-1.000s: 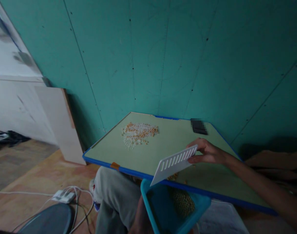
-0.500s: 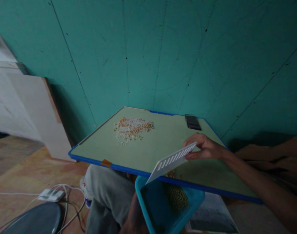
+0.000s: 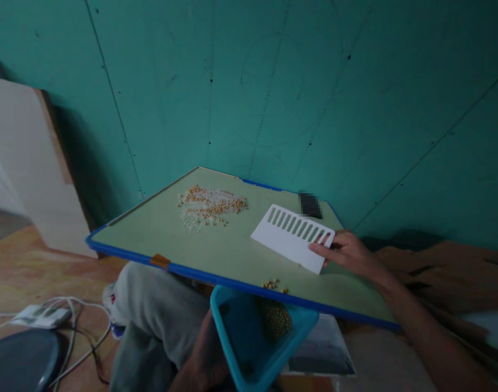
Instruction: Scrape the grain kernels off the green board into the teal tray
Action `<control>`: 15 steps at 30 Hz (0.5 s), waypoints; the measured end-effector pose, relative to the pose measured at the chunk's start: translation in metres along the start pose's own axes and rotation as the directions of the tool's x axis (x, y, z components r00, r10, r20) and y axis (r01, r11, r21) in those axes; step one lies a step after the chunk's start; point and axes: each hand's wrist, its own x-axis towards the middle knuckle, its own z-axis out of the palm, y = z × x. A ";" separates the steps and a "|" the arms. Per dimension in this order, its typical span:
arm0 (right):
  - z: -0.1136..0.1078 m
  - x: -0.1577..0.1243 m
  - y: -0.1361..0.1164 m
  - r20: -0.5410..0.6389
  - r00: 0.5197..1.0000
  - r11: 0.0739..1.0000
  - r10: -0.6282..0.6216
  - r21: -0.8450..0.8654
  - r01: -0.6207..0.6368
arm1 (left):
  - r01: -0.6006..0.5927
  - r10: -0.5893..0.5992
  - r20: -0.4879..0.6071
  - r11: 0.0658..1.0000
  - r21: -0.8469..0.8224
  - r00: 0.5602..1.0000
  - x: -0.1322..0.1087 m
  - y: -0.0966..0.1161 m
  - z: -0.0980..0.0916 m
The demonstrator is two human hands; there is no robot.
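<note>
In my right hand (image 3: pixel 341 251) is a flat white plastic plate (image 3: pixel 292 237) with a row of slots, pinched at its right end between thumb and fingers. The plate is tilted over the table. A few golden round beads (image 3: pixel 271 284) lie near the table's front edge, just below it. Under that edge, a blue plastic tub (image 3: pixel 220 321) contains a heap of similar beads (image 3: pixel 277 320). My left hand (image 3: pixel 210 356) holds the tub at its left side, its fingers hidden. A spread of mixed golden and clear beads (image 3: pixel 212 207) lies on the table's left half.
The pale green table (image 3: pixel 151 237) has a blue edge and stands against a green wall (image 3: pixel 171 109). A dark, partly pixelated flat object (image 3: pixel 310 206) lies at the back right. On the floor at left are a power strip (image 3: pixel 40 316), cables and a dark stool (image 3: pixel 24 359).
My right hand has swung the plate up and away from the front edge, turning its broad face toward me. The few beads by the edge now show more fully. The view has shifted slightly.
</note>
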 end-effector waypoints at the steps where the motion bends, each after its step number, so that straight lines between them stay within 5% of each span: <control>1: 0.005 -0.006 -0.003 -0.024 1.000 1.000 0.005 -0.025 -0.006 | -0.001 0.001 -0.013 1.000 0.016 1.000 -0.002 0.000 0.000; 7: 0.029 -0.024 -0.019 -0.103 0.980 0.965 -0.169 -0.218 0.143 | 0.017 -0.014 -0.060 0.998 0.054 0.998 -0.004 0.001 0.008; 15: 0.051 -0.022 -0.031 -0.024 0.967 0.943 -0.253 -0.228 0.241 | 0.025 -0.025 0.012 0.999 0.030 1.000 -0.005 0.001 0.015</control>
